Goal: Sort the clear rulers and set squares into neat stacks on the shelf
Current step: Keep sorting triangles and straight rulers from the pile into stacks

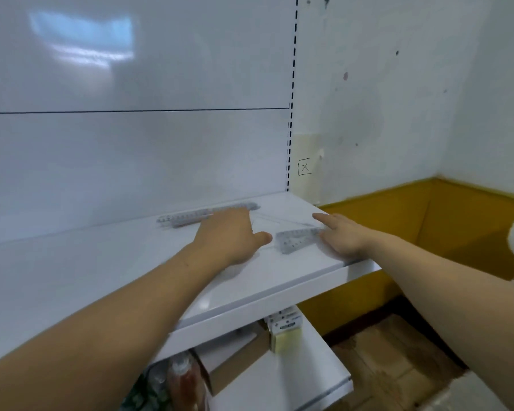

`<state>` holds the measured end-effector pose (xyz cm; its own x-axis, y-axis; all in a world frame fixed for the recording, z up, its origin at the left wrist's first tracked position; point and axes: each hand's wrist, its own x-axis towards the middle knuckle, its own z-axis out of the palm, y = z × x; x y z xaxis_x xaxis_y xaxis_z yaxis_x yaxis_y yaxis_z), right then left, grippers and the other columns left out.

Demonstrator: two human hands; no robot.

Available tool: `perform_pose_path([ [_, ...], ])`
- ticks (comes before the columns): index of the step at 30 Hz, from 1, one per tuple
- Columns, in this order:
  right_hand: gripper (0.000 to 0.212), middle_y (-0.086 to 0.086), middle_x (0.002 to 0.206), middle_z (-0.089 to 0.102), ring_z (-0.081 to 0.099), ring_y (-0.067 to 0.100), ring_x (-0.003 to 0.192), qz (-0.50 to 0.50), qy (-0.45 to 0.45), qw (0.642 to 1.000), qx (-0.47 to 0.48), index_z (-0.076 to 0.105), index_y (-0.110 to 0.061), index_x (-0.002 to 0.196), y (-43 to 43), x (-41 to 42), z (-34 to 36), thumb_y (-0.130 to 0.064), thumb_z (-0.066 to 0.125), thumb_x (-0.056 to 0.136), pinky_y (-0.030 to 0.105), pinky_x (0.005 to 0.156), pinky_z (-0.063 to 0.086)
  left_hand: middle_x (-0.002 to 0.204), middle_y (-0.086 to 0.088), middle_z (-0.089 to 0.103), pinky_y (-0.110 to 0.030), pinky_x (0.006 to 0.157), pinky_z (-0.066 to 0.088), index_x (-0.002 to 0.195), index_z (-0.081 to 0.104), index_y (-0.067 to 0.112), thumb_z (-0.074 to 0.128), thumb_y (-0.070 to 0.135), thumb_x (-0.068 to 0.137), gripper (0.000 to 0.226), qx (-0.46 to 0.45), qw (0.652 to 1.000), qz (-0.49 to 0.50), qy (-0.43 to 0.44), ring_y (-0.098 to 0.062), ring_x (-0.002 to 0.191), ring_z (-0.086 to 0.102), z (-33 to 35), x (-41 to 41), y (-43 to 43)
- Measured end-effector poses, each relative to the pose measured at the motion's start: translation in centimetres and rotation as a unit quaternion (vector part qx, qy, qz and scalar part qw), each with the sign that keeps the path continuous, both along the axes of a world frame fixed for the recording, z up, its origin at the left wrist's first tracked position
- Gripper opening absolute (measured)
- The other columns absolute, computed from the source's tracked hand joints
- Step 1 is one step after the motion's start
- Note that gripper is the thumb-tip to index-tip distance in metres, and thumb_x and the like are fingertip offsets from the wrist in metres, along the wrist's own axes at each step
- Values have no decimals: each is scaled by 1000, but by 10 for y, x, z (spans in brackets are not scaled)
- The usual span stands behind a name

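Left hand (pixel 230 235) flat, palm down, fingers spread on shelf (pixel 101 268), touching rulers (pixel 205 215). Right hand (pixel 343 234) flat, fingers extended beside set square (pixel 297 238).

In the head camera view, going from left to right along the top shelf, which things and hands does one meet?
Stack of clear rulers → left hand → clear set square → right hand.

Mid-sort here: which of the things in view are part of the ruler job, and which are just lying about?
Part of the job:
- clear rulers at the back of the top shelf, under the left hand
- clear set square beside the right hand

Lying about:
- boxes and bottle on the lower shelf
- cardboard carton on the floor
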<state>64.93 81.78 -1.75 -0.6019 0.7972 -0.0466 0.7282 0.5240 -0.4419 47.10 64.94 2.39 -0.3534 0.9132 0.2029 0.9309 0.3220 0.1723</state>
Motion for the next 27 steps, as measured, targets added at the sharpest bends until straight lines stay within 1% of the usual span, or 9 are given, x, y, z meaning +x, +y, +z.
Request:
perform_pose_path([
  [2,52,2,154,26,24,21,141,-41,130,990,-21,29,-23,148,1,2,-4,-12,35,97,32,111,21,102,-2,59,-31,76,42,99,53,21,49,57,87,38,-9,1000,-5,7,-22,94,55,-4,12,8],
  [4,51,3,144,41,37,23,133,-95,217,971,-8,40,-19,142,-1,5,-6,-5,32,94,30,100,31,102,-3,60,-33,76,45,100,55,15,48,59,87,46,-5,1000,-11,11,-25,95,55,-10,23,19],
  [8,40,8,141,46,41,26,129,-148,254,955,24,46,-12,136,-6,9,-6,-20,31,101,32,99,32,108,-5,61,-36,82,44,105,56,14,48,58,87,49,-3,1000,3,-18,-28,100,54,-23,37,42],
  [11,43,10,140,48,42,27,128,-124,220,967,30,47,-10,135,-13,8,-4,-32,31,102,32,97,32,110,-7,62,-37,85,46,106,58,13,48,60,87,51,-3,998,31,-60,-29,103,54,-32,36,53],
  [15,51,2,144,44,43,24,129,-114,113,987,33,42,-19,140,-16,6,-11,-45,42,96,37,102,35,120,-11,54,-39,88,44,120,56,11,45,66,85,65,-4,997,44,-65,-29,110,49,-40,36,59],
  [19,49,5,145,42,41,25,130,-125,72,987,73,38,-16,142,-18,6,-8,-35,44,98,35,103,35,120,-8,50,-38,87,44,122,54,15,50,76,74,78,-9,996,32,-79,-27,110,48,-46,38,58],
  [21,47,6,143,43,42,26,129,-128,56,986,87,39,-15,141,-17,6,-7,-34,43,98,35,101,36,116,-7,51,-36,84,45,119,56,15,52,73,74,73,-16,997,24,-76,-26,107,49,-46,41,58],
  [24,50,3,150,36,36,25,134,-115,21,990,76,35,-21,145,-13,3,-8,-38,41,98,37,108,32,111,-8,56,-35,81,49,115,60,13,52,59,81,58,-22,997,13,-76,-26,100,54,-46,44,58],
  [27,45,3,147,41,39,24,132,-87,-35,992,80,42,-19,141,-12,1,-5,-35,34,100,35,108,34,115,-9,53,-37,81,47,113,59,11,46,50,88,48,-19,996,21,-81,-27,101,52,-46,43,55],
])
